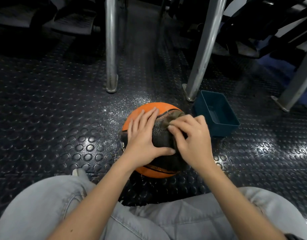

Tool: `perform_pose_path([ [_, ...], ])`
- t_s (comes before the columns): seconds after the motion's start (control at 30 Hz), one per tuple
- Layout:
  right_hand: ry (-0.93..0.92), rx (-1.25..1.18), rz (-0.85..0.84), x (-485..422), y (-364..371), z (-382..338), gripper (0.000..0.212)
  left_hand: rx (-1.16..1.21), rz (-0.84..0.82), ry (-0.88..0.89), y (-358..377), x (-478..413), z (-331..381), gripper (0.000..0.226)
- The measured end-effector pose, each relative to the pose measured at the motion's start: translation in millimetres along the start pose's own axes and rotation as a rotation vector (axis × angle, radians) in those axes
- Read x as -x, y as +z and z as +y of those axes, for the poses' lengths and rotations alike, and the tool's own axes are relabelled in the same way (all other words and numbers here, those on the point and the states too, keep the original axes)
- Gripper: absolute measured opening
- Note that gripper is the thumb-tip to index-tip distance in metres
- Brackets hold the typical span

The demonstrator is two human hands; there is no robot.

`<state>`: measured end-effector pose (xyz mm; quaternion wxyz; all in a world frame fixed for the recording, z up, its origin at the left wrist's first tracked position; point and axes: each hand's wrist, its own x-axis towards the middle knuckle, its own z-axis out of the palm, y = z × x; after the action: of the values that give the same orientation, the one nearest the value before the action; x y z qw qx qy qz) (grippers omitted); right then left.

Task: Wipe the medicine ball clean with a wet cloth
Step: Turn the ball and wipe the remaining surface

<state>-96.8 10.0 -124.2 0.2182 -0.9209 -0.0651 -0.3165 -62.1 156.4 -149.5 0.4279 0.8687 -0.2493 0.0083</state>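
Steadying the ball (140, 111) on the studded floor (62, 101), the left hand (144, 134) lies flat on its top, fingers straight and spread and thumb reaching across the black band. That wide, pressing hold probably stops the ball rolling under the rubbing. The right hand (191, 137) curls over a bunched brown cloth (168, 118), gripping it and pressing it onto the ball's upper right side, just beside the left thumb and fingertips. The ball sits between the person's knees, close in, which suits pressing down from above. A blue tub (218, 110) stands near the ball on the right, likely there for wetting the cloth. Glinting specks on the floor beyond the ball look like water.
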Motion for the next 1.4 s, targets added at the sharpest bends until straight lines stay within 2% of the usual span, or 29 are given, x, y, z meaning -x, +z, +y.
perform_pose_path([
  [0.1,-0.089,0.045,-0.017,-2.7,-2.4,7.0,0.025,-0.035,-0.073,0.006,-0.5,-1.7,4.0,0.116],
  [0.3,0.361,-0.123,-0.155,-48.0,1.5,56.0,0.017,-0.015,-0.231,0.047,-15.4,-6.7,-0.8,0.108],
  [0.4,0.491,-0.295,-0.233,-47.8,-9.7,60.4,0.018,-0.018,-0.209,0.071,-20.0,-8.6,-6.5,0.102],
  [0.5,0.523,-0.415,-0.368,-37.7,-31.0,63.9,0.028,-0.014,-0.209,0.065,-16.7,-10.9,-11.9,0.102],
  [0.6,0.449,-0.256,-0.505,-23.8,-33.4,69.2,0.039,0.038,-0.224,0.041,-14.8,-12.4,-13.3,0.101],
  [0.7,0.515,-0.069,-0.360,-9.3,-15.3,66.1,0.044,0.058,-0.190,0.021,-11.3,-10.8,-10.6,0.099],
  [0.8,0.626,-0.023,-0.220,-5.8,-10.0,61.5,0.037,0.054,-0.118,0.014,-5.4,-8.1,-10.1,0.098],
  [0.87,0.570,0.045,-0.216,-4.5,-14.0,55.7,0.032,0.055,-0.086,0.000,-2.7,-5.9,-12.2,0.100],
  [0.93,0.423,0.104,-0.202,1.0,-17.1,45.2,0.030,0.063,-0.057,-0.013,-0.9,-4.4,-14.1,0.104],
  [1.03,0.251,0.040,-0.143,15.3,-18.3,31.2,0.028,0.077,-0.004,-0.036,1.0,-3.4,-14.2,0.105],
  [1.13,0.251,-0.091,-0.135,20.9,-19.3,29.9,0.030,0.081,0.016,-0.048,1.9,-3.2,-13.7,0.104],
  [1.23,0.254,-0.111,-0.155,10.8,-12.8,46.1,0.033,0.057,-0.006,-0.039,2.0,-3.5,-13.0,0.102],
  [1.3,0.336,-0.161,-0.147,-0.9,-6.2,62.3,0.033,0.033,-0.013,-0.038,4.4,-2.4,-9.5,0.101],
  [1.4,0.600,-0.238,-0.144,-13.2,-2.0,75.1,0.030,0.031,0.019,-0.051,10.8,1.2,-2.4,0.101],
])
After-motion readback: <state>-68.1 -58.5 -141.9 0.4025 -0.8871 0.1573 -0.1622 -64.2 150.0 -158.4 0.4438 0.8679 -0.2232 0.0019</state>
